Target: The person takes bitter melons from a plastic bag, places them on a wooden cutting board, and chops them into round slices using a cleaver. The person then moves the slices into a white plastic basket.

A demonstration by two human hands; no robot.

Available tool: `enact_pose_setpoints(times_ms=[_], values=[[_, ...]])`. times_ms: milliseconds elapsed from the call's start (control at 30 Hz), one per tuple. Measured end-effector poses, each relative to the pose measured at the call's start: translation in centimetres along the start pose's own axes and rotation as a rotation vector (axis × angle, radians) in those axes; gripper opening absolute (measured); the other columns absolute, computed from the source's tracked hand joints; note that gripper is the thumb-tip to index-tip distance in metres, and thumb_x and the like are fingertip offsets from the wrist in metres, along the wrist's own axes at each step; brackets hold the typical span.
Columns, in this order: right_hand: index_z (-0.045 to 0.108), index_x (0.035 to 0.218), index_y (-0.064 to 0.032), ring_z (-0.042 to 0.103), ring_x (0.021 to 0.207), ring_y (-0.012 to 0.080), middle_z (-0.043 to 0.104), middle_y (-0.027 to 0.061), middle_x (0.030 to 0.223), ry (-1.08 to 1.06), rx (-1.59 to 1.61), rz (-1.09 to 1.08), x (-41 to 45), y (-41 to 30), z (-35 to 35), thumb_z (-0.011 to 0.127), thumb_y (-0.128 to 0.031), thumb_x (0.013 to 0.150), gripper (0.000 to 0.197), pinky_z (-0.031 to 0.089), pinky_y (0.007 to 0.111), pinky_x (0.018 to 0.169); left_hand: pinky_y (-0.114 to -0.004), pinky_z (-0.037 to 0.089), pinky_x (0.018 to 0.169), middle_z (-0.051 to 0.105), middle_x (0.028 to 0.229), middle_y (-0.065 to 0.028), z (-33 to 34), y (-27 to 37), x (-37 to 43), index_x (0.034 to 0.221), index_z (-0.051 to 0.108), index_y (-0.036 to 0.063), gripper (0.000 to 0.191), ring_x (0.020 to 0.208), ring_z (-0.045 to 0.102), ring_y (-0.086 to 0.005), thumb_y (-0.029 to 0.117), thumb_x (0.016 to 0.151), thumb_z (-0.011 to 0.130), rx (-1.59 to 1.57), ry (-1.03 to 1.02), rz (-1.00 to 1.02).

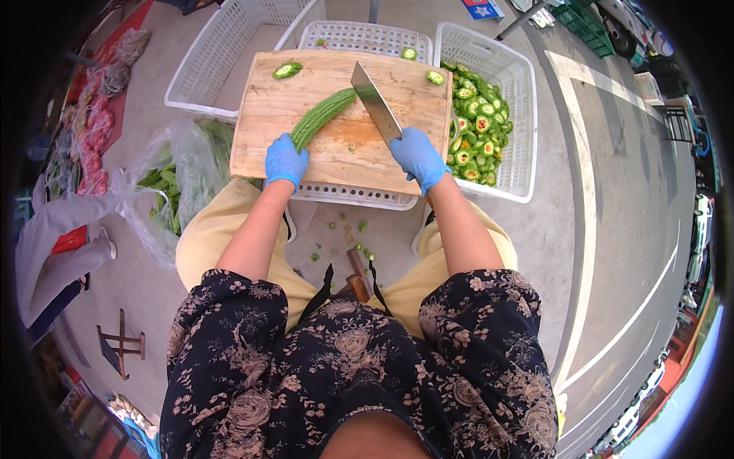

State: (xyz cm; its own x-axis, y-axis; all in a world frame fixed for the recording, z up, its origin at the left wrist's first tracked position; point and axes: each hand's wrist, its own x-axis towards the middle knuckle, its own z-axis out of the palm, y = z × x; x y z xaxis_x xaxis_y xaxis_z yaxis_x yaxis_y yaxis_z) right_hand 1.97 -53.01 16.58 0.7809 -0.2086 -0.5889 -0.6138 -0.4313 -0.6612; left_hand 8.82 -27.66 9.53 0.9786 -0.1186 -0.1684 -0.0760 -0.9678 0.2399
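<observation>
My left hand [287,160], in a blue glove, grips the near end of a long green bitter melon [322,117] lying slantwise on a wooden cutting board [264,109]. My right hand [417,158], gloved too, is closed around the handle of a cleaver [375,102]. The blade's tip is close to the far end of the melon; whether they touch, I cannot tell. A few cut slices [287,70] lie at the board's far left, and another slice [435,77] is at its far right corner. The board rests on a white plastic crate [367,196].
On the right a white crate [524,132] holds many melon slices [476,115]. Another white crate [200,63] stands far left. Whole melons fill a plastic bag [166,183] at the left. A person in grey trousers [57,241] is beside it. A folding stool [121,347] stands behind.
</observation>
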Motion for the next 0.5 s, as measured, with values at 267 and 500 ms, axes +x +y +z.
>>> enact_pose_setpoints(times_ms=[267, 500], values=[[0.065, 0.093, 0.0045, 0.063, 0.085, 0.0401, 0.064, 0.0269, 0.087, 0.171, -0.226, -0.081, 4.5, 1.5, 3.5, 0.051, -0.015, 0.079, 0.028, 0.050, 0.043, 0.079, -0.044, 0.049, 0.082, 0.059, 0.103, -0.0231, -0.3, 0.7, 0.5, 0.103, 0.052, 0.0004, 0.044, 0.096, 0.058, -0.0372, 0.029, 0.074, 0.069, -0.034, -0.032, -0.001], [0.062, 0.087, 0.0059, 0.061, 0.052, 0.0250, 0.061, 0.0153, 0.065, 0.090, 0.153, 0.008, -0.4, 1.8, -1.9, 0.054, -0.022, 0.082, 0.030, 0.053, 0.038, 0.049, -0.042, 0.044, 0.089, 0.053, 0.119, -0.0222, -1.6, 3.8, 1.6, 0.123, 0.049, 0.0059, 0.058, 0.107, 0.054, -0.0340, 0.026, 0.073, 0.069, 0.215, 0.423, 0.155]])
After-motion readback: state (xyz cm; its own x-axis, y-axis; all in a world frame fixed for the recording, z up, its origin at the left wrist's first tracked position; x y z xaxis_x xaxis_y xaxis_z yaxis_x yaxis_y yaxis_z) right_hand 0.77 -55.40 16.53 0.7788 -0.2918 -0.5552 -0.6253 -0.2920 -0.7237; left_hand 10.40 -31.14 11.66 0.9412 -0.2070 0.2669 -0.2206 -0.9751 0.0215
